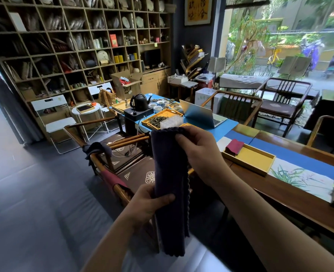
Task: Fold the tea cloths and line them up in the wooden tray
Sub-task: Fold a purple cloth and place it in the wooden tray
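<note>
Lower centre, the left hand (149, 203) grips a dark purple cloth (171, 185), a long hanging strip with scalloped edges. The right hand (196, 148) pinches its top. At right, a tray (254, 160) holds a folded red cloth (234, 147).

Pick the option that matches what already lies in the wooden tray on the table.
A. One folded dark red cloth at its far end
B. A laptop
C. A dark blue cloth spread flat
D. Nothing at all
A: the wooden tray holds one folded dark red cloth at its far end, while the dark blue cloth hangs between the left hand and right hand.
</note>
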